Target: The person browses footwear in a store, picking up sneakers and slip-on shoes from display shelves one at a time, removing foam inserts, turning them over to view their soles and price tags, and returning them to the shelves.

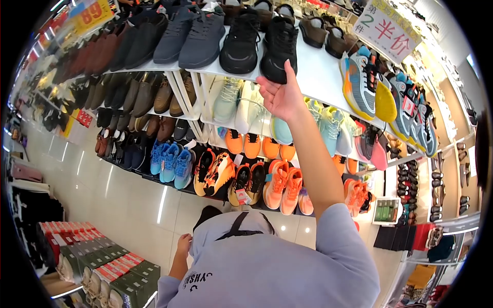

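Black lace-up sneaker [280, 47] stood at white shelf [319, 69] edge, right hand [281, 96] spread by toe; left hand [184, 245], grip unclear.

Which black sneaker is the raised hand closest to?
The black sneaker nearer the white sign: the right hand is at its toe, while its mate sits farther left in the picture.

The white top shelf [319, 77] carried black sneakers [240, 43] near its front edge, with dark grey shoes [202, 41] beside them. The middle shelf [222, 124] held pale green sneakers [227, 97]. Blue sneakers [168, 163] and orange sneakers [276, 185] stood on the bottom shelf [191, 190].
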{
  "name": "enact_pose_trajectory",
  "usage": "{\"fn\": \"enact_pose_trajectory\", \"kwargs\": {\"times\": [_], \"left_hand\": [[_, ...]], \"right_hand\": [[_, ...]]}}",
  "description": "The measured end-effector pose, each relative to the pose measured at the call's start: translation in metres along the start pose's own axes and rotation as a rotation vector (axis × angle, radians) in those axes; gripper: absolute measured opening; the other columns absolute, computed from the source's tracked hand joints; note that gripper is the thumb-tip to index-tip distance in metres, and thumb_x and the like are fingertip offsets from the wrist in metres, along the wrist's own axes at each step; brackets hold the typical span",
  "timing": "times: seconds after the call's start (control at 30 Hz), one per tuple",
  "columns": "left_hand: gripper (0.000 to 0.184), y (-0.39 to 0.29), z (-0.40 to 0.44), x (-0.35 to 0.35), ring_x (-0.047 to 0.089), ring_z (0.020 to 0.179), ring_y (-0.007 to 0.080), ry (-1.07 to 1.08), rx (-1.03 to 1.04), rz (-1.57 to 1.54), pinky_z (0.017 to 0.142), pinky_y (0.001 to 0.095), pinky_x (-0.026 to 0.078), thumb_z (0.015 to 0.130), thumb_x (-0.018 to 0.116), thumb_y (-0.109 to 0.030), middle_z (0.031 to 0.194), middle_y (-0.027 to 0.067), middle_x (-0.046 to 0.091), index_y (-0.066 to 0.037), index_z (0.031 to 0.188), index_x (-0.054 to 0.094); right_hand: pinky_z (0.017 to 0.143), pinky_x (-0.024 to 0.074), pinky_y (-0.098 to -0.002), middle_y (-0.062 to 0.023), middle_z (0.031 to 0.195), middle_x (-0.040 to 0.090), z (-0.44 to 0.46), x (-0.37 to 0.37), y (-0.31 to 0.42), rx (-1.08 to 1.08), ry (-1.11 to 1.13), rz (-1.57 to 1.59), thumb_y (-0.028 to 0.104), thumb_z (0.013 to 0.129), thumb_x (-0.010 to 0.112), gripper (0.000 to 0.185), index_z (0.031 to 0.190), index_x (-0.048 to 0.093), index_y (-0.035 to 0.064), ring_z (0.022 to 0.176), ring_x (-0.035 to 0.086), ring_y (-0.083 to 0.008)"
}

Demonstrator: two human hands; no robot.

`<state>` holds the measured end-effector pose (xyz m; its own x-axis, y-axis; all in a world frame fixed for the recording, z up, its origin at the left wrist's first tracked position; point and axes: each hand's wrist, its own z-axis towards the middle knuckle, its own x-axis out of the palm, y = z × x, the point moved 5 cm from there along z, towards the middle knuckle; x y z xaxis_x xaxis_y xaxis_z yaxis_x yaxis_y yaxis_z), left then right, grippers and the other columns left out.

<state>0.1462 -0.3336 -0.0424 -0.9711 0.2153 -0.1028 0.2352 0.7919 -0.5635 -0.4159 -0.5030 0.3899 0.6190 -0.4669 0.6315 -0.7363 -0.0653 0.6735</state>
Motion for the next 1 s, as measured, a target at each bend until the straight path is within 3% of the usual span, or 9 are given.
{"fn": "enact_pose_trajectory", "kwargs": {"times": [0.2,0.27,0.4,0.5,0.63,0.8,0.9,0.97,1.0], "left_hand": [[0.035,0.037,-0.006,-0.033,0.057,0.073,0.0174,0.046,-0.054,0.246,0.054,0.0326,0.042,0.085,0.058,-0.029,0.093,0.0049,0.062,-0.009,0.113,0.056],[0.034,0.047,-0.009,-0.044,0.057,0.078,0.0184,0.066,-0.018,0.484,0.058,0.0380,0.043,0.083,0.058,-0.029,0.094,0.0045,0.062,-0.009,0.111,0.057],[0.033,0.032,-0.048,-0.043,0.056,0.081,0.0197,-0.022,-0.150,0.321,0.063,0.0420,0.043,0.082,0.058,-0.029,0.094,0.0041,0.062,-0.009,0.109,0.058],[0.038,0.022,-0.054,-0.050,0.059,0.087,0.0226,-0.114,-0.147,0.161,0.072,0.0380,0.046,0.081,0.061,-0.030,0.098,0.0082,0.063,-0.004,0.109,0.059],[0.059,-0.066,-0.075,-0.020,0.058,0.104,0.0238,-0.052,0.302,0.437,0.089,0.0324,0.045,0.080,0.066,-0.035,0.112,0.0159,0.062,0.005,0.121,0.052],[0.072,-0.220,-0.217,0.051,0.033,0.132,0.0245,0.802,0.769,-0.360,0.108,0.0429,0.029,0.089,0.058,-0.038,0.145,0.0133,0.031,-0.013,0.146,0.022],[0.094,-0.256,-0.271,0.033,0.038,0.129,0.0268,0.692,0.516,-0.815,0.105,0.0438,0.031,0.075,0.073,-0.045,0.141,0.0105,0.037,-0.010,0.145,0.022],[0.068,-0.262,-0.315,0.018,0.026,0.132,0.0461,1.109,0.777,-1.041,0.103,0.0624,0.025,0.088,0.041,-0.060,0.145,0.0220,0.029,-0.030,0.146,0.021],[0.076,-0.269,-0.337,0.012,0.031,0.132,0.0392,1.319,0.625,-1.049,0.106,0.0552,0.026,0.086,0.058,-0.048,0.141,0.0209,0.036,-0.019,0.146,0.022]], "right_hand": [[0.039,0.0213,-0.0201,0.0054,0.056,0.051,0.005,-0.011,-0.001,-0.070,-0.131,0.074,0.055,0.077,0.059,0.048,0.078,0.054,0.0066,0.044,0.035,-0.0059],[0.039,0.0212,-0.0203,0.0057,0.055,0.049,-0.012,-0.021,-0.015,-0.121,-0.034,0.023,0.053,0.078,0.058,0.047,0.077,0.055,0.0062,0.043,0.033,-0.0060],[0.041,0.0269,-0.0207,0.0001,0.058,0.054,-0.076,-0.041,-0.058,-0.340,-0.249,-0.107,0.050,0.084,0.054,0.047,0.078,0.056,0.0035,0.046,0.043,-0.0067],[0.044,0.0350,-0.0214,-0.0056,0.065,0.059,-0.115,-0.063,-0.107,-0.381,-0.018,-0.242,0.045,0.087,0.050,0.045,0.086,0.059,0.0016,0.049,0.051,-0.0097],[0.045,0.0401,-0.0235,-0.0117,0.072,0.064,-0.186,-0.046,-0.179,-0.140,0.270,-0.355,0.035,0.084,0.053,0.039,0.094,0.059,-0.0021,0.052,0.059,-0.0159],[0.042,0.0420,-0.0262,-0.0158,0.074,0.064,-0.251,0.030,-0.273,0.246,0.637,-0.282,0.029,0.077,0.059,0.040,0.095,0.057,-0.0068,0.054,0.062,-0.0196],[0.045,0.0450,-0.0254,-0.0158,0.078,0.065,-0.267,0.048,-0.317,0.469,0.928,-0.405,0.036,0.077,0.058,0.046,0.096,0.057,-0.0061,0.054,0.062,-0.0187],[0.049,0.0472,-0.0258,-0.0159,0.079,0.065,-0.278,0.063,-0.332,0.603,1.020,-0.360,0.042,0.076,0.059,0.053,0.100,0.056,-0.0056,0.054,0.062,-0.0197],[0.052,0.0486,-0.0263,-0.0159,0.078,0.065,-0.283,0.067,-0.340,0.671,1.017,-0.302,0.045,0.076,0.060,0.057,0.102,0.055,-0.0054,0.053,0.062,-0.0205]]}}
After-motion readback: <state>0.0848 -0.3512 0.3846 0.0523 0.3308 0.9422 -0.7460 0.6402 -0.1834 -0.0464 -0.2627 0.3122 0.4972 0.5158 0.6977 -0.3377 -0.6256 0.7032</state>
